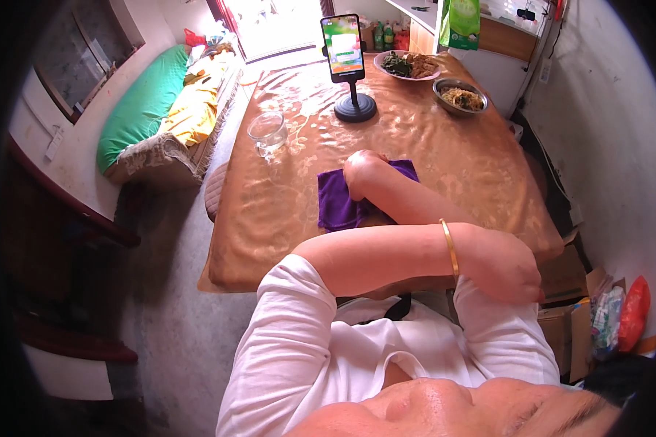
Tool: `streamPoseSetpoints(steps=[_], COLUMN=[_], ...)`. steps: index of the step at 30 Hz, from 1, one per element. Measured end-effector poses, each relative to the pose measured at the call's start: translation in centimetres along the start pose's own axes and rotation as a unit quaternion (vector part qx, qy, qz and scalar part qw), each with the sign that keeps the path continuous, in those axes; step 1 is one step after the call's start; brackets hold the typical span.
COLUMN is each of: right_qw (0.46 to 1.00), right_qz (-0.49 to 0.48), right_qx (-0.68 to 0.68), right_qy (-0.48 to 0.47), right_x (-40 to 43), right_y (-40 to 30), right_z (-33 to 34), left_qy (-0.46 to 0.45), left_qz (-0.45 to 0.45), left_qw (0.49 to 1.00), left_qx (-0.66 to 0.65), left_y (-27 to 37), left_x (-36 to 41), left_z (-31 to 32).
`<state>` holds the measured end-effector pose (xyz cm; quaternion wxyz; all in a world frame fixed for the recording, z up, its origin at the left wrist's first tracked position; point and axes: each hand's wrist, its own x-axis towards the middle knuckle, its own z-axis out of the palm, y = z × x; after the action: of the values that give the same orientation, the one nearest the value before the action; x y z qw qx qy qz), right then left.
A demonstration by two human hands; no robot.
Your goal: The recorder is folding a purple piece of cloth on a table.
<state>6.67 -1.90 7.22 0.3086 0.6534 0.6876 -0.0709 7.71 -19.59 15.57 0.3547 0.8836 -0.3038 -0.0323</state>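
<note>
My left hand (505, 267) reaches across my body and folds over my right arm, at the edge of a white sleeve (497, 322). A gold-coloured bangle (449, 248) circles the left wrist. My right hand (363, 172) is bent at the wrist and rests on a purple cloth (336, 202). Its fingers are hidden, so any grip on the cloth is not visible. The cloth lies spread on a shiny brown tablecloth (273, 229). A clear glass mug (268, 134) stands on the table, left of and beyond my right hand.
A smartphone (343, 49) sits in a round-based stand (355, 107). Food fills a plate (380, 65) and a metal bowl (484, 104) at the far right. A padded stool (216, 191) touches the table's left side. Cardboard boxes (555, 333) and bags (634, 311) line the right wall.
</note>
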Motion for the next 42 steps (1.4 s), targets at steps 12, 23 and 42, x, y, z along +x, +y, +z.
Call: streamPoseSetpoints(steps=[12, 23, 42], right_qw=[0.974, 0.956, 0.88], right_qz=[-0.06, -0.108, -0.203], right_qx=[0.166, 0.177, 0.304], right_qy=[0.139, 0.21, 0.302], right_x=[-2.4, -2.0, -2.4], right_y=[1.7, 4.5, 9.0], right_z=[2.2, 6.6, 7.5], left_qy=[0.082, 0.373, 0.338], left_qz=[-0.307, -0.424, -0.426], left_qw=[0.931, 0.781, 0.783], left_qx=[0.179, 0.269, 0.302], left_y=[-6.6, -15.5, -18.4], left_x=[-6.3, -18.1, -22.1], left_z=[-2.9, -2.0, 0.0])
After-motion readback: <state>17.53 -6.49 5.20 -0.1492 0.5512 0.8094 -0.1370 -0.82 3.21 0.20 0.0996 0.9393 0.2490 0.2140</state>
